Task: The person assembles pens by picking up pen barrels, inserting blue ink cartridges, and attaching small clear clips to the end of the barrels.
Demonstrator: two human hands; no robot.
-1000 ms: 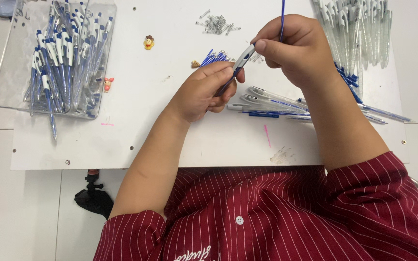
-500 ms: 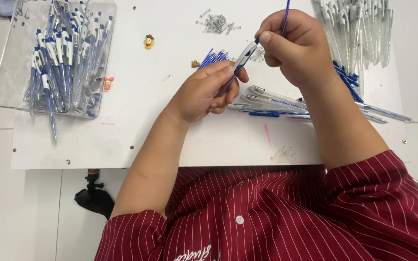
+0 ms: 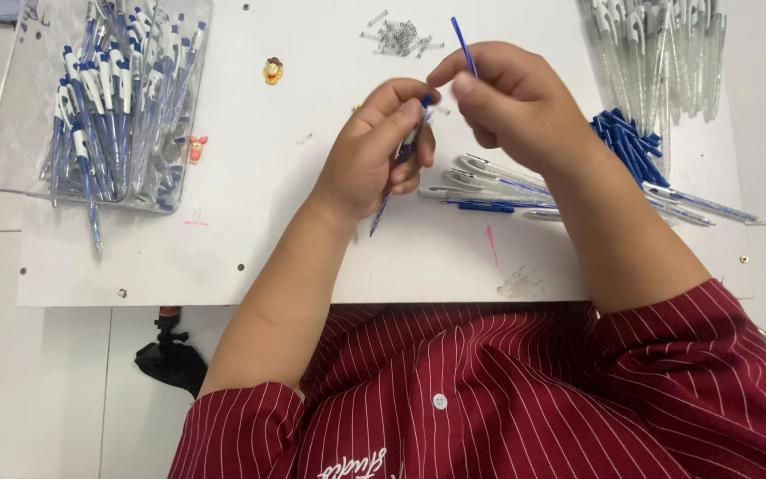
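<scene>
My left hand (image 3: pixel 374 151) grips a clear pen barrel with a blue end (image 3: pixel 401 160), held slanted above the white work board (image 3: pixel 250 239). My right hand (image 3: pixel 511 102) pinches a thin blue refill (image 3: pixel 464 35) that sticks up from between thumb and fingers. The two hands meet at the barrel's upper end, where the refill's lower part is hidden. Several partly built pens (image 3: pixel 489 182) lie on the board just under my right hand.
A clear tray of finished blue and white pens (image 3: pixel 104 98) stands at the left. Small metal springs (image 3: pixel 401 35) lie at the top centre. Blue parts (image 3: pixel 627 142) and clear barrels (image 3: pixel 667 53) are piled at the right. Two tiny figurines (image 3: pixel 272 69) sit near the tray.
My left hand has risen and closed in on my right hand. The refill now sticks up left of where it was, and the barrel sits more upright in my left fist.
</scene>
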